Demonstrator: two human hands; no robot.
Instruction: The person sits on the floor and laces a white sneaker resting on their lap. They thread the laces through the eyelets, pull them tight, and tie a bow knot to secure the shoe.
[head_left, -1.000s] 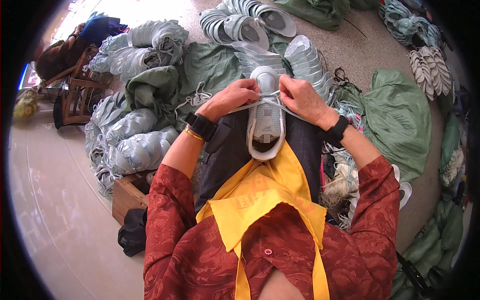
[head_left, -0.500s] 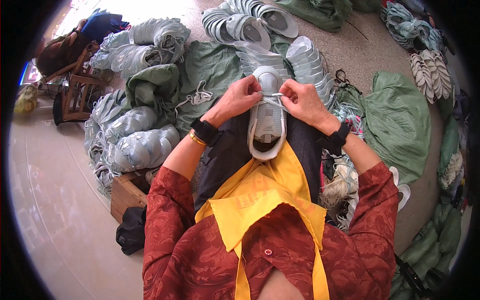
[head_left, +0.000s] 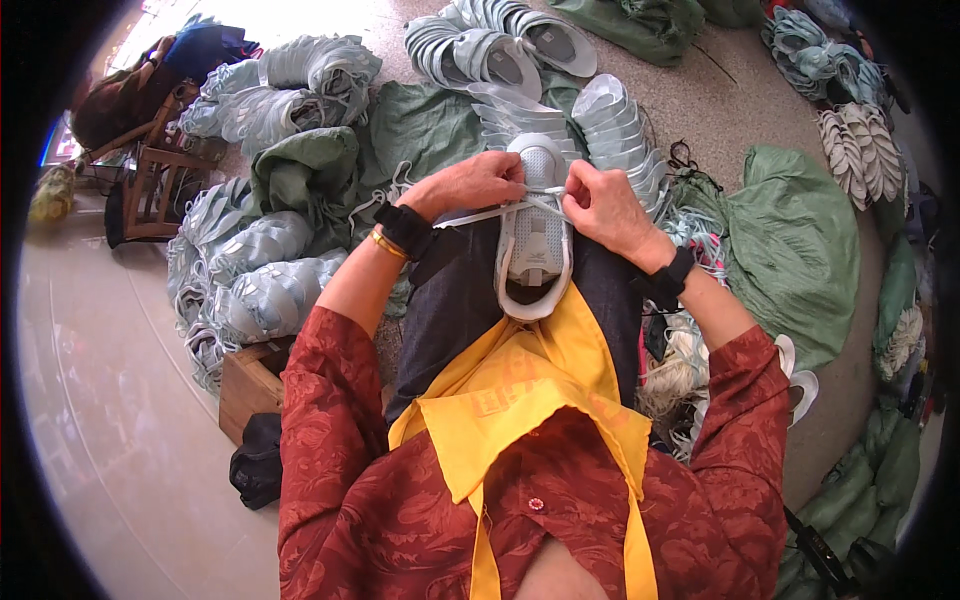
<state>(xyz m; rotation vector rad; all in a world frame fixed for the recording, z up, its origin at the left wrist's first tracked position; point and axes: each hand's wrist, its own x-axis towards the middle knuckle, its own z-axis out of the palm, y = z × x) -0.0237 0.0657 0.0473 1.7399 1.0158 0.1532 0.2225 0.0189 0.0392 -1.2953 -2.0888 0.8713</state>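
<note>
While both forearms (head_left: 365,285) reach forward, the left hand (head_left: 475,187) and the right hand (head_left: 606,212) face each other across a pale grey shoe (head_left: 535,250), which sits between and just below them over dark trousers (head_left: 440,310). From where I stand, the left hand has its thumb and fingertips pressed together on a white lace (head_left: 480,214), and the right hand, fingers curled in, nips the same lace on the other side; the knuckles cover the exact contact. One loose strand slants out below the left hand toward its black wristband (head_left: 405,230), and its tip is hard to make out there. The shoe's sole and whatever bears it are hidden, and its near end overlaps a yellow apron (head_left: 530,390). Beyond the hands, a fanned stack of pale shoe parts (head_left: 500,125) is partly covered by the shoe's far end. Room for moving is tight straight ahead of the hands and to their right, where a green sack (head_left: 795,255) bulges near the right forearm. Left of the left hand, past heaped pale bundles (head_left: 270,290) and a wooden box (head_left: 245,400), glossy floor (head_left: 130,400) runs out to the dark curved rim, which cuts off the sides
</note>
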